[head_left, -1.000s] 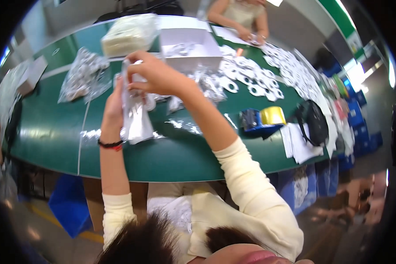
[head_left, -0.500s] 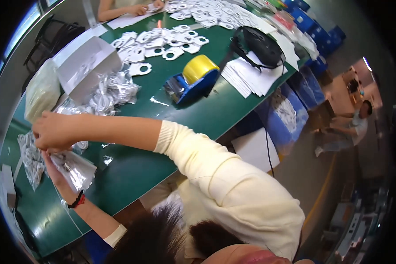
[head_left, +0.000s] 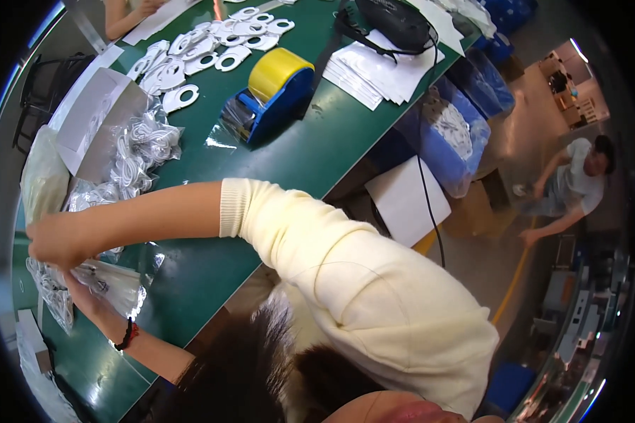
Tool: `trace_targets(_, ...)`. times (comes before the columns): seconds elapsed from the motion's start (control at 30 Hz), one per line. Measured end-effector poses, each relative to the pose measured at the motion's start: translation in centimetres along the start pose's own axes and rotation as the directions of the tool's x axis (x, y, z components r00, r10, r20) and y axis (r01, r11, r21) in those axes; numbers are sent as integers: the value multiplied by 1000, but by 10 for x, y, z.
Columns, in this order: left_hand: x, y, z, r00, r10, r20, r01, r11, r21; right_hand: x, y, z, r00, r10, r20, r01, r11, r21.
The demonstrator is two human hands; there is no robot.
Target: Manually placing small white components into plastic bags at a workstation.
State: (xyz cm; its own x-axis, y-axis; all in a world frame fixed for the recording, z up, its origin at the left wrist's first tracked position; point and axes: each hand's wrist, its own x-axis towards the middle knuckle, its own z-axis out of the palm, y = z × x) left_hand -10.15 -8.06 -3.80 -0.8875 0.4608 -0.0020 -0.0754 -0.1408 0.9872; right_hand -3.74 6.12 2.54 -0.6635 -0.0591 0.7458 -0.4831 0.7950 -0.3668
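At the far left of the table both hands meet. My right hand [head_left: 58,238] reaches across with bent fingers closed at the front of my left hand, and what they pinch is hidden. Under it, my left hand [head_left: 69,276] is largely covered; its visible part is closed at the end of a clear plastic bag [head_left: 113,287] with something white inside. Beside the hands lie bagged white cords [head_left: 53,292]. More coiled white cords [head_left: 144,151] in clear bags lie beyond my right forearm, next to a stack of pale plastic bags [head_left: 44,173].
An open white box [head_left: 85,137] stands behind the cords. On the green table [head_left: 197,166] are a blue tape dispenser [head_left: 268,95], white ring-ended pieces [head_left: 183,97], paper sheets [head_left: 356,70] and a black bag [head_left: 395,25]. Another person's hand [head_left: 144,8] is at the far edge; someone bends at right.
The view has turned, shifting the table's things. My hands remain together and sit further left and lower in the picture. The person at right has bent with an arm reaching down.
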Motion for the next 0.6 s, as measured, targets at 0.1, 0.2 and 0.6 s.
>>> trace_targets(0.1, 17, -13, -6, 997, 62, -45, -56, 990, 132, 0, 8, 0, 992, 107, 73, -106, 994, -23)
trace_targets(0.2, 22, -15, 1, 998, 50, -31, -45, 986, 162, 0, 10, 1, 989, 146, 30, -139, 976, -169)
trace_targets(0.6, 28, 1, 14, 995, 72, -62, -54, 967, 247, -5, -9, 1, 978, 182, 100, -174, 981, -85)
